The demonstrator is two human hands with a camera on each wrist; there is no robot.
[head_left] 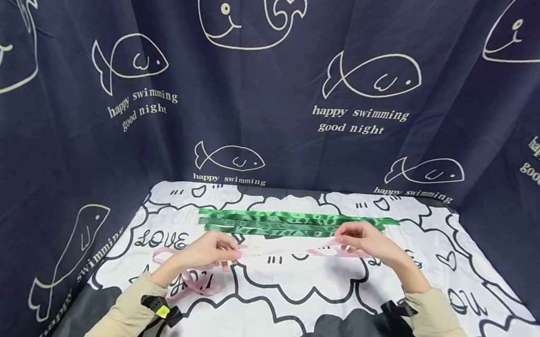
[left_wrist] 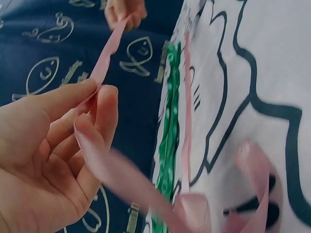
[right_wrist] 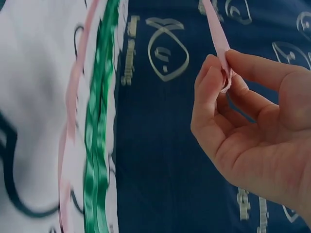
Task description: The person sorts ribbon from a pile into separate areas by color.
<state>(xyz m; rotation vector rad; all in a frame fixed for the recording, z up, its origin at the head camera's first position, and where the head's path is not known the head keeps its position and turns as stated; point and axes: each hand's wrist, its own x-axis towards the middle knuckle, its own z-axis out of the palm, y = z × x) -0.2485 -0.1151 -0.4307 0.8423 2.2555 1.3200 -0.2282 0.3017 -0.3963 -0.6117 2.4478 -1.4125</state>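
A pink ribbon (left_wrist: pixel 108 57) stretches above the cloth from one hand to the other. My left hand (head_left: pixel 213 250) pinches it between thumb and finger, and past that grip a long tail (left_wrist: pixel 121 177) hangs down toward the cloth. The right hand (head_left: pixel 364 238) pinches the ribbon close to its tip, which shows as a short folded end (right_wrist: pixel 225 86) in the right wrist view. Below the hands, another stretch of pink ribbon (left_wrist: pixel 187 97) lies along the cloth. Beside it run several green ribbons (head_left: pixel 270 224), laid side by side and roughly parallel.
Loose pink loops (head_left: pixel 196 285) lie on the cloth by my left forearm. The white cloth (head_left: pixel 285 283) with black cloud outlines covers the work surface. A dark blue curtain (head_left: pixel 274 110) with fish and whale drawings hangs behind and at both sides.
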